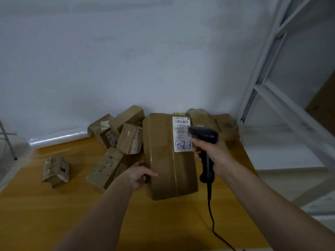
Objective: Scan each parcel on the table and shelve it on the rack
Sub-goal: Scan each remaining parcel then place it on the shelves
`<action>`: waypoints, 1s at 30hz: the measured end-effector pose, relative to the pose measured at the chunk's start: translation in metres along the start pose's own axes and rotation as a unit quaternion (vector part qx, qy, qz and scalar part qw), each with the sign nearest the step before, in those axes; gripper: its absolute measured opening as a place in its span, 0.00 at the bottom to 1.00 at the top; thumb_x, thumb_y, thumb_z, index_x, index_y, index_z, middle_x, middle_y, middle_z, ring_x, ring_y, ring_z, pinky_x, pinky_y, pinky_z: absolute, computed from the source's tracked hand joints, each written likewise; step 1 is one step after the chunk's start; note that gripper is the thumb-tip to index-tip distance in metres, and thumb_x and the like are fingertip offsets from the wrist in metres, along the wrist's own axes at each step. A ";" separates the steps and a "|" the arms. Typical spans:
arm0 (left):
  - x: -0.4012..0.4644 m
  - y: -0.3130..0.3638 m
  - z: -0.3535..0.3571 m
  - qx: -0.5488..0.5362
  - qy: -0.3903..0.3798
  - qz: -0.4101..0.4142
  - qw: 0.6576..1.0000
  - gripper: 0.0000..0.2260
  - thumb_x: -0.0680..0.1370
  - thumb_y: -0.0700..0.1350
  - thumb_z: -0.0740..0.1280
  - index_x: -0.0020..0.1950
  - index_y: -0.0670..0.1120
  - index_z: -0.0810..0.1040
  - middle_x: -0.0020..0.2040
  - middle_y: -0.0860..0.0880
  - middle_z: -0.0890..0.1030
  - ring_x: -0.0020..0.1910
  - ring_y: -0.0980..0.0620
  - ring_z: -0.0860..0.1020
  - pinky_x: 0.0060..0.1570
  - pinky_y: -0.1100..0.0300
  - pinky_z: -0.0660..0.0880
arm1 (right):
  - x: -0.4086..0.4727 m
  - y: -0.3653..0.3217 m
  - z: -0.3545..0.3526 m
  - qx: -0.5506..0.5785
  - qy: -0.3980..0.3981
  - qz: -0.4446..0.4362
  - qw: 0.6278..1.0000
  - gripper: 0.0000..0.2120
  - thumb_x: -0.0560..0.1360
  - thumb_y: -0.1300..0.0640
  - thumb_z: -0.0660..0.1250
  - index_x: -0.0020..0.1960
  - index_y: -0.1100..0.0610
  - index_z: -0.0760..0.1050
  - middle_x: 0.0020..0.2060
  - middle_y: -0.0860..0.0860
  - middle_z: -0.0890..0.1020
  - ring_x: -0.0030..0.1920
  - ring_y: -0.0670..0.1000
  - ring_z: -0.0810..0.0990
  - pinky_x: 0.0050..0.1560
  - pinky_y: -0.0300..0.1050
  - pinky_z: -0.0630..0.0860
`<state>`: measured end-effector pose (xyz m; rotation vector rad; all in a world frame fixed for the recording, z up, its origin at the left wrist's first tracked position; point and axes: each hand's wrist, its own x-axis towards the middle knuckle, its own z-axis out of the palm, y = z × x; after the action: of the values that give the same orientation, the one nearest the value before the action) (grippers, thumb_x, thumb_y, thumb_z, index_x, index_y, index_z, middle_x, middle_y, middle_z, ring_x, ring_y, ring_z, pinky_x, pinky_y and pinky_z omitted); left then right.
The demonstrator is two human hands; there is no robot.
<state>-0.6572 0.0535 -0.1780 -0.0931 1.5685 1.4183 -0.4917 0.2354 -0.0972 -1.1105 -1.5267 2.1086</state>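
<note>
Right hand (215,156) grips black scanner (204,140), its head over the white label (182,134) and hiding the label's right edge; printed text blurred, blue "4-2-3" readable. Left hand (138,175) holds big parcel (166,160) at its left side, fingers curled behind, out of sight. Parcel centre frame on wooden table (54,205), long axis running away from camera. Smaller parcels (116,142) crowd its left, plastic roll (59,137) far left, rack (282,87) cut off upper right

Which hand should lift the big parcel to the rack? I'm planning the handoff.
Left hand: it already grips the large brown cardboard parcel. The right hand holds the black barcode scanner.
</note>
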 end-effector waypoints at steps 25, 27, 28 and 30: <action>-0.021 0.016 0.050 -0.009 0.030 0.086 0.996 0.42 0.65 0.21 0.70 0.75 0.43 0.64 0.71 0.40 0.70 0.69 0.36 0.68 0.65 0.36 0.69 | -0.035 -0.060 -0.062 -0.103 -0.081 -0.129 0.983 0.07 0.74 0.56 0.72 0.40 0.59 0.78 0.28 0.51 0.78 0.28 0.48 0.77 0.32 0.40 0.75; -0.022 0.017 0.051 -0.006 0.018 0.086 0.996 0.40 0.65 0.21 0.70 0.74 0.42 0.66 0.70 0.40 0.71 0.69 0.36 0.69 0.64 0.36 0.70 | -0.035 -0.059 -0.063 -0.111 -0.082 -0.127 0.982 0.08 0.74 0.56 0.72 0.39 0.58 0.78 0.28 0.51 0.78 0.28 0.48 0.77 0.31 0.39 0.75; -0.022 0.018 0.052 -0.004 0.012 0.086 0.996 0.39 0.65 0.21 0.70 0.73 0.42 0.66 0.69 0.40 0.71 0.68 0.37 0.69 0.64 0.36 0.70 | -0.035 -0.060 -0.064 -0.114 -0.083 -0.126 0.982 0.08 0.74 0.56 0.72 0.39 0.58 0.78 0.28 0.51 0.78 0.28 0.48 0.77 0.31 0.39 0.75; -0.022 0.020 0.053 0.002 0.007 0.087 0.996 0.39 0.65 0.21 0.70 0.74 0.42 0.66 0.70 0.40 0.71 0.68 0.37 0.70 0.64 0.37 0.70 | -0.035 -0.060 -0.064 -0.114 -0.083 -0.125 0.982 0.08 0.74 0.55 0.72 0.38 0.58 0.77 0.27 0.51 0.78 0.28 0.47 0.77 0.30 0.38 0.75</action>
<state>-0.6275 0.0903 -0.1406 0.0368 1.6228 1.5528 -0.4332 0.2784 -0.0373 -0.7741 -1.9138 1.9330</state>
